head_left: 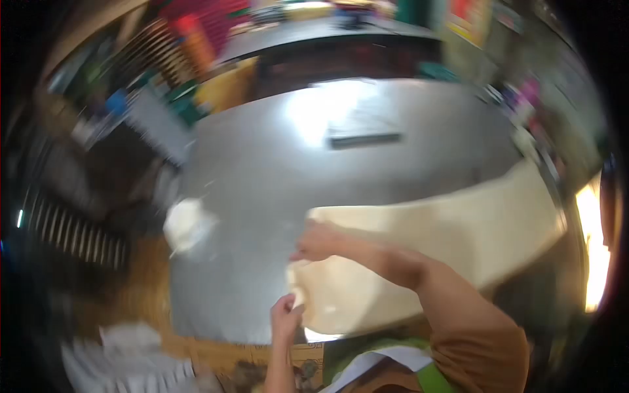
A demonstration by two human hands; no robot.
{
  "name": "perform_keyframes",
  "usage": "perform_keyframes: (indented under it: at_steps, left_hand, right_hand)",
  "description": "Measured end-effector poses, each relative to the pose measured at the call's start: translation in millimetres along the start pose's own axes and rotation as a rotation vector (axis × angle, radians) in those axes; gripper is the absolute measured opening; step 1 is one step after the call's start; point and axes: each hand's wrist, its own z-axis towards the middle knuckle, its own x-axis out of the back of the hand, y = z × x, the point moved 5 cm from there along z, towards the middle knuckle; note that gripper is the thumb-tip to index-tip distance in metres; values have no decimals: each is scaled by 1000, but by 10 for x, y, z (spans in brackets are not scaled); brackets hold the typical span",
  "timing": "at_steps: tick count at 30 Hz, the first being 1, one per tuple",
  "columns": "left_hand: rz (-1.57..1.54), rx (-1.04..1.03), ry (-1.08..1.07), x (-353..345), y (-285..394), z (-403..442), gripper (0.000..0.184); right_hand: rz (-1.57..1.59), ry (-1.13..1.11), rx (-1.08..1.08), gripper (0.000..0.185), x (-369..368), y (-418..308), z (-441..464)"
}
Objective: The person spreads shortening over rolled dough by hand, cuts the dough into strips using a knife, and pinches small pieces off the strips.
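Note:
A long, pale sheet of dough (452, 239) lies over the right part of the metal table, its left end near both hands. My left hand (285, 317) is closed on the lower part of that left edge, where the dough is lifted or folded a little. Farther up the same edge, my right hand (317, 241) has its fingers closed at the dough, with the forearm reaching across the sheet. Blur hides the exact hold of the right fingers.
The grey metal table (262, 164) has a dark-edged flat object (364, 139) near its far side. A white lump with clear wrapping (186, 226) is at the left edge. A slatted rack (78, 229) stands left, and a second counter (327, 34) is beyond.

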Motion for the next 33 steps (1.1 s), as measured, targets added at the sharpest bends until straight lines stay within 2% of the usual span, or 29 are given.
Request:
perform_keyframes:
  at_steps: [1,2,4,6,8,9,10,11,12,14,15,17,22,23,25,26,28,30,32,33]
  left_hand:
    - [23,-68,28,-189,272,-112,31]
    - [60,-60,-66,-514,408,-245,31]
    - [185,-1,-307,-1195,590,-544,36]
    - [268,22,-414,-1716,683,-660,39]
    - [87,30,-315,-1983,669,-664,39]
    - [-6,30,-265,-2052,628,-602,40]
    - [423,-214,-85,-1837,591,-492,49]
    - [837,-461,112,-1705,606,-375,60]
    - [849,-457,118,-2018,661,-274,60]
    - [1410,204,179,-2138,548,-69,81]
    - [1420,223,184,-2171,531,-78,81]
    - [1400,257,99,-2147,448,23,87]
    - [1345,282,44,-2097,404,131,90]
    - [1351,305,35,-2097,396,118,90]
    - [1346,274,51,-2146,435,106,89]
    - [1343,297,42,-2133,394,93,89]
    - [1378,247,82,-2120,343,109,87]
    - [1392,221,86,-2096,297,122,86]
    - [1407,185,109,-2135,357,86,85]
    - [1411,163,118,-2154,386,90,85]
  right_hand:
    - [110,57,10,60,52,156,-251]
    - [215,119,43,57,49,311,-561]
    - [241,186,-74,54,-121,796,-1187]
    - [231,282,-128,47,-224,1298,-1653]
    - [309,621,-221,31,-343,1948,-2341]
    - [259,676,-344,25,-417,2391,-2640]
    - [215,721,-463,19,-505,2832,-2926]
    - [293,865,-759,12,-557,3346,-3266]
    - [371,934,-993,20,-525,3803,-3790]
    - [212,960,-1294,39,-373,4201,-4364]
    - [232,950,-1288,39,-377,4319,-4512]
    - [423,729,-1562,58,-538,4567,-4803]
    - [672,681,-1458,62,-895,4983,-4639]
    - [653,881,-1377,57,-845,4932,-4690]
    - [607,1257,-1187,47,-732,4666,-4802]
    - [612,1232,-1192,47,-681,4445,-4904]
    - [850,1295,-985,27,-584,3830,-5208]
    - [778,1317,-1050,16,-760,3285,-5470]
    - [817,1359,-1092,14,-1001,2832,-5665]
    - [834,1257,-1083,14,-1110,2609,-5725]
